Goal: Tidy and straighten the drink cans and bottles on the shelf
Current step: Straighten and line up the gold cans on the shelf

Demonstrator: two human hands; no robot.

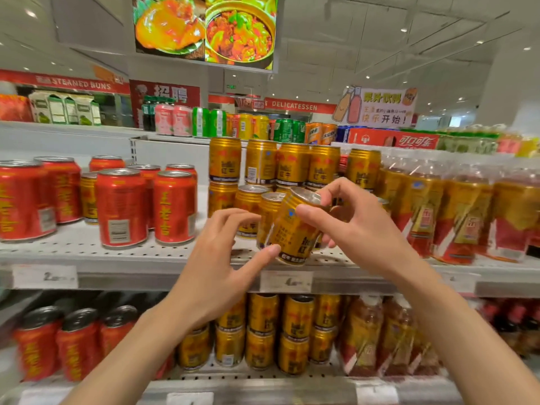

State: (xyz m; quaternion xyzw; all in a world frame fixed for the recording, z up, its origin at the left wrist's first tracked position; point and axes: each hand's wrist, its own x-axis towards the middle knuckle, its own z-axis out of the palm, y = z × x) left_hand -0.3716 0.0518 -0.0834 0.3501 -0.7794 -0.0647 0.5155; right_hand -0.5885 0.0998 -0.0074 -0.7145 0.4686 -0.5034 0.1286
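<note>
Gold can point(293, 226), red cans point(121, 207)

Both bare forearms reaching up and forward from bottom of view, converging toward centre. Right hand point(355, 226) gripping tilted gold can point(295, 229): thumb pressing across can's front near top, fingers point(336, 187) curling over rim and behind. Left hand point(216, 267) spreading loosely just left of can, palm facing it, thumb tip touching can's lower edge, fingers lightly bent, upper fingertips reaching toward can's side, contact there unclear.
</note>
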